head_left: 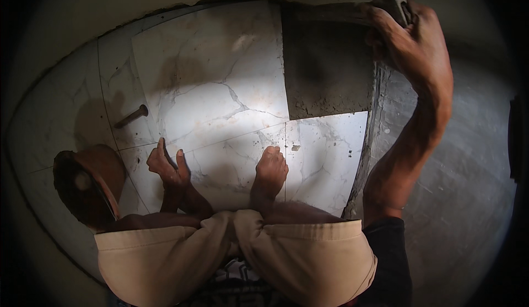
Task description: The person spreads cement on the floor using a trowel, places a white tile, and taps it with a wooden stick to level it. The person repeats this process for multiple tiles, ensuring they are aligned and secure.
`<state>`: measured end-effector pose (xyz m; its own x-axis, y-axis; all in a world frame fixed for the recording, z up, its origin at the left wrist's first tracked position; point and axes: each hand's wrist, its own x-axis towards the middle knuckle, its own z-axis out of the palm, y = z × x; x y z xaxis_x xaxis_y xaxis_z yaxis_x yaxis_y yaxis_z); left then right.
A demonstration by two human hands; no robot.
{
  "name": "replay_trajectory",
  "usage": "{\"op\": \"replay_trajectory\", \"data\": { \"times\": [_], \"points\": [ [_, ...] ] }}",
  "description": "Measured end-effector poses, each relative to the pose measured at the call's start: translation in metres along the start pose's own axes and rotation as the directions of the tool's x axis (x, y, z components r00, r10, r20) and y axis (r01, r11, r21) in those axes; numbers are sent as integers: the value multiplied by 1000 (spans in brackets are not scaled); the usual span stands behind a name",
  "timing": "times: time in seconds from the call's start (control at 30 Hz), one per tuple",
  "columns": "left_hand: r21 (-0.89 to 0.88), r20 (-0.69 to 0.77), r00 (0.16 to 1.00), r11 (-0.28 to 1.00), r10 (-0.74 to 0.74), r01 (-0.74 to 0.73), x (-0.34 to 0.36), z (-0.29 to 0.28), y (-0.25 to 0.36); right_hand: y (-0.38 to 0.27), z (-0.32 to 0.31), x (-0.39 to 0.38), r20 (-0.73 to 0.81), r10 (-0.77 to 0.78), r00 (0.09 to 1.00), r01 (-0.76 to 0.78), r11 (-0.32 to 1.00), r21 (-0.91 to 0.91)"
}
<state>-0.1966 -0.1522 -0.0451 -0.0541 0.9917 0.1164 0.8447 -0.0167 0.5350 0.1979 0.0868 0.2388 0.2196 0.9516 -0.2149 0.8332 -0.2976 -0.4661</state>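
My right hand (pixel 410 42) reaches to the far right and is closed around the handle of a trowel (pixel 392 3). Its grey blade lies along the far edge of a square patch of grey mortar (pixel 325 70). My left hand (pixel 165 166) rests flat with its fingers apart on a white marbled floor tile (pixel 220 87), and it holds nothing. My bare foot (pixel 270 169) stands on the near tile (pixel 325 153) just below the mortar patch.
A brown bowl-shaped container (pixel 91 183) sits at my left on the tiles. A dark tool with a handle (pixel 131 116) lies on the tile beyond it. Bare grey concrete floor (pixel 457 186) spreads to the right of the tile edge. My beige shorts (pixel 237 257) fill the lower middle.
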Motion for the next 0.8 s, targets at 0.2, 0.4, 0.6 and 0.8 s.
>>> {"op": "replay_trajectory", "data": {
  "times": [0.2, 0.4, 0.6, 0.8],
  "points": [
    [10, 45, 999, 1000, -5, 4, 2, 4, -1, 36, 38, 28, -12, -150, 989, 148, 985, -92],
    [22, -14, 1000, 1000, -9, 9, -3, 2, -3, 4, 13, 7, 15, -143, 990, 143, 972, -185],
    [4, 32, 999, 999, -33, 33, 2, 4, 5, 12, 46, 29, 21, -234, 972, 226, 911, -345],
    [10, -19, 1000, 1000, -25, 26, -1, 0, 0, -12, 28, 10, 86, -118, 989, 142, 915, -378]
  ]
}}
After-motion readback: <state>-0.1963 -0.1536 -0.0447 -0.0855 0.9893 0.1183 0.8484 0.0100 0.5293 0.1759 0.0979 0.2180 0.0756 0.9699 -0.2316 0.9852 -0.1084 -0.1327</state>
